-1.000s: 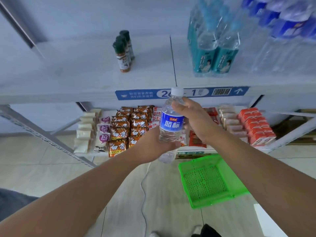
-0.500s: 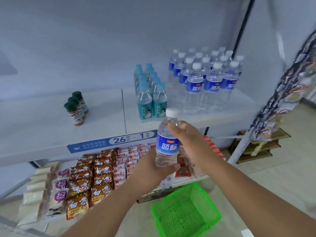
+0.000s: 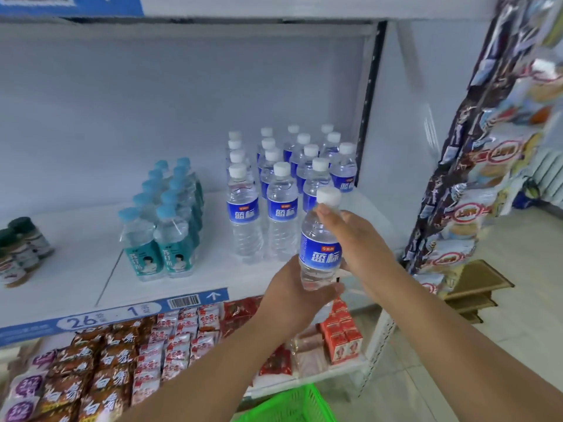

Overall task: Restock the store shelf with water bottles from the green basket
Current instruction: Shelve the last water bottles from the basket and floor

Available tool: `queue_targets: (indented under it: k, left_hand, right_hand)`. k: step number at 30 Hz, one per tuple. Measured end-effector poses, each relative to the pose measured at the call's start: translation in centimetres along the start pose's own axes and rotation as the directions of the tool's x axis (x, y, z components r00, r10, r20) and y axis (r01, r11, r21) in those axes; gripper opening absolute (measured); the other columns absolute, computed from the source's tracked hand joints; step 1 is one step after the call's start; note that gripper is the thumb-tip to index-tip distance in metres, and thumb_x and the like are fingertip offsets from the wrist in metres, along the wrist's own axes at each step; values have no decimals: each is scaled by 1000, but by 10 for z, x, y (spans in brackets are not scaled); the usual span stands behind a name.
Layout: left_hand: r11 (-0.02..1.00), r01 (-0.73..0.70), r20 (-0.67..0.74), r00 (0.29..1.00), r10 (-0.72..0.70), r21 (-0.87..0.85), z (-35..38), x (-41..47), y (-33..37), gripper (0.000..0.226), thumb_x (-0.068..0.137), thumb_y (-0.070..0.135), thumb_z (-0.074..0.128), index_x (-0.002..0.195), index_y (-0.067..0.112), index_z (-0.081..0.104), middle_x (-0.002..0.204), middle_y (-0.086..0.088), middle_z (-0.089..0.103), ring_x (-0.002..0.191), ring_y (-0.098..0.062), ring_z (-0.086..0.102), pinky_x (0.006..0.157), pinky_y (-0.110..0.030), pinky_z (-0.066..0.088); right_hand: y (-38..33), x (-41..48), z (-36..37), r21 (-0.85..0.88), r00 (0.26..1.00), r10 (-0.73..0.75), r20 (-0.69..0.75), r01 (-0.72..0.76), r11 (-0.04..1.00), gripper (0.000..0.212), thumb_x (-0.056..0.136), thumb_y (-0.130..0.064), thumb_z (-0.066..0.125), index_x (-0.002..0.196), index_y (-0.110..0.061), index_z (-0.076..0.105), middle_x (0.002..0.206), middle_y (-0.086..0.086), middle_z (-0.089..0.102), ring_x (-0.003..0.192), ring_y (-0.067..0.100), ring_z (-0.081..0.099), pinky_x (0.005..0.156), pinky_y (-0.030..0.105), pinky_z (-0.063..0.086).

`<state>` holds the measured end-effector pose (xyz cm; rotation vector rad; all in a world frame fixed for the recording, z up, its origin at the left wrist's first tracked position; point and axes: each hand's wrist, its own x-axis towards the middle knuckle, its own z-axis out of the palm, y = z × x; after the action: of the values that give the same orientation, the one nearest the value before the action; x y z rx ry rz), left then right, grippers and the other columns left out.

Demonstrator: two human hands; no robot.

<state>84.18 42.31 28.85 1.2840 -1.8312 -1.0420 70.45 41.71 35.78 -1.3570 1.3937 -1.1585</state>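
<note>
1. A person stands at a white store shelf (image 3: pixel 76 263), holding 1 water bottle (image 3: pixel 320 248) upright in both hands, just in front of the shelf's right end.
2. The left hand (image 3: pixel 292 293) has its fingers clenched around the bottle's base; the right hand (image 3: pixel 353 239) grips its neck and shoulder.
3. Half a second ago the bottle sat lower, over the snack shelf; now it is level with the rows of matching blue-label bottles (image 3: pixel 274 190), near the front row.
4. That rise suggests placement comes next, probably the open spot at front right.
5. Only a corner of the green basket (image 3: pixel 289 406) shows below.
</note>
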Motion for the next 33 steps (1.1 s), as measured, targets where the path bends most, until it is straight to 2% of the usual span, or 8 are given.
queue_targets:
  k: [5, 7, 10, 15, 21, 23, 28, 33]
  left_hand:
    - [999, 37, -8, 999, -37, -20, 55, 54, 24, 40, 83, 44, 80, 115, 46, 56, 110, 22, 69, 97, 7, 65, 79, -13, 46]
    - [999, 49, -26, 998, -49, -8, 68, 76, 27, 51, 79, 53, 79, 124, 42, 55, 115, 20, 69, 99, 1, 66, 83, -22, 51]
    - [997, 74, -73, 995, -72, 17, 80, 103, 28, 71, 70, 68, 73, 133, 43, 50, 127, 20, 66, 112, -5, 65, 97, -35, 54]
    - [986, 162, -157, 975, -155, 32, 95, 130, 24, 66, 82, 54, 75, 136, 32, 44, 130, 13, 62, 113, -13, 62, 93, -33, 53]
    - [978, 206, -240, 949, -206, -28, 113, 145, 17, 61, 85, 44, 76, 137, 33, 45, 129, 12, 63, 117, -14, 61, 97, -33, 51]
    - [978, 204, -254, 945, -207, -40, 115, 152, 16, 61, 85, 43, 76, 137, 32, 46, 130, 11, 64, 118, -14, 61, 98, -36, 52]
    - [976, 211, -263, 940, -216, -47, 121, 168, 10, 60, 88, 43, 73, 139, 34, 42, 134, 11, 61, 121, -16, 60, 101, -39, 51]
    - [970, 224, -285, 927, -243, -96, 128, 179, 9, 59, 91, 38, 72, 140, 35, 39, 137, 10, 58, 123, -17, 59, 104, -42, 52]
  right_hand:
    - [9, 38, -63, 91, 999, 33, -10, -32, 995, 66, 77, -74, 66, 108, -16, 69, 95, 0, 79, 91, 19, 77, 101, 56, 53]
    - [12, 55, -82, 91, 999, 38, 4, -38, 995, 59, 77, -72, 66, 104, -20, 70, 94, -3, 80, 92, 17, 77, 102, 56, 53]
    - [15, 80, -99, 98, 999, 32, 15, -33, 995, 36, 88, -61, 62, 96, -27, 70, 89, -10, 79, 85, 10, 77, 101, 50, 55]
    - [23, 115, -109, 42, 999, 1, 34, -3, 999, 39, 90, -60, 61, 105, -26, 69, 96, -9, 79, 90, 11, 76, 101, 50, 55]
    - [41, 139, -114, 31, 996, -44, 72, 42, 999, 53, 82, -70, 61, 112, -26, 68, 103, -7, 78, 96, 13, 74, 96, 44, 56]
    - [46, 148, -116, 53, 995, -52, 81, 48, 997, 55, 82, -72, 63, 114, -27, 69, 105, -5, 78, 100, 14, 74, 100, 48, 55]
    - [56, 164, -115, 93, 996, -59, 73, 52, 994, 81, 63, -88, 65, 118, -27, 66, 112, -2, 76, 108, 21, 72, 105, 56, 49]
    - [65, 177, -113, 60, 995, -72, 67, 68, 996, 80, 64, -92, 58, 119, -33, 64, 115, -8, 75, 108, 13, 71, 103, 50, 52]
